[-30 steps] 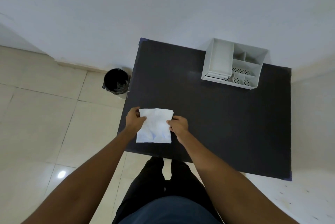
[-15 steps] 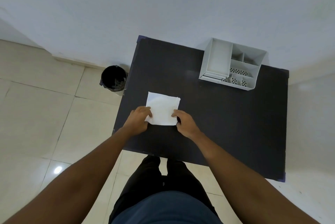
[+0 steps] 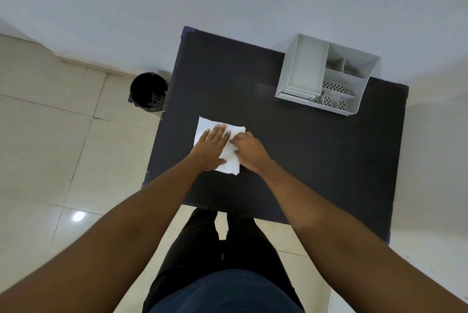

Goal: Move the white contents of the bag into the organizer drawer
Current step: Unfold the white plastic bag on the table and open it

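Observation:
A white bag (image 3: 232, 163) lies flat on the black table (image 3: 316, 155), near its left side. My left hand (image 3: 212, 146) rests palm down on the bag, fingers spread and pressing it flat. My right hand (image 3: 248, 150) touches the bag's right edge with curled fingers that pinch the material there. The bag's contents are hidden. The white organizer (image 3: 326, 74) stands at the table's far right corner, its drawer (image 3: 298, 95) at the lower left front, seemingly shut.
A black waste bin (image 3: 148, 92) stands on the tiled floor to the left of the table's far corner. A pale wall runs behind the table. My legs stand at the table's near edge.
The bag went from held up between both hands to lying flat on the table. My left hand moved on top of it and spread out; my right hand slid to its right edge.

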